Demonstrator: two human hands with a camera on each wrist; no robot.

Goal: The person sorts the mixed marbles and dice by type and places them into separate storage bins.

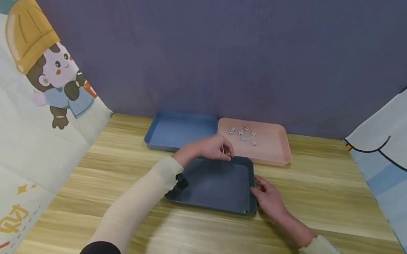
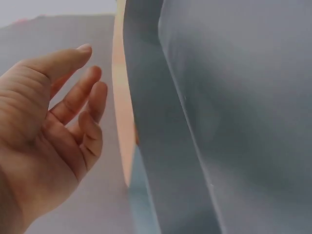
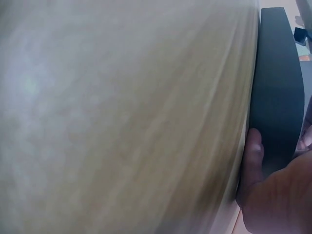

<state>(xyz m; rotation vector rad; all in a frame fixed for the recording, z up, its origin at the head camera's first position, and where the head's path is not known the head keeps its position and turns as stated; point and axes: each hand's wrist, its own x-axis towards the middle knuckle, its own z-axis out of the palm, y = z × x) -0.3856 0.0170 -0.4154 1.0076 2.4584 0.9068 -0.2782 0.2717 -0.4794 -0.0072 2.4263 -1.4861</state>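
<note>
My left hand [image 1: 216, 147] hovers over the far edge of a dark grey tray [image 1: 219, 186]. Its fingers are loosely bent, with nothing visible between them in the left wrist view. Along the tray's right side, my right hand [image 1: 270, 197] holds the edge. In the right wrist view its thumb [image 3: 252, 151] lies against the tray's outer wall, while its other fingers are mostly hidden. A tiny green thing [image 1: 245, 211] sits in the tray's near right corner.
Behind the dark tray stand a blue tray [image 1: 184, 129] and, to its right, a pink tray [image 1: 272, 146]. Several small white dice [image 1: 243, 139] lie in the pink one. A dark panel [image 1: 211, 53] closes off the back of the wooden table [image 1: 331, 190], with printed cloths at both sides.
</note>
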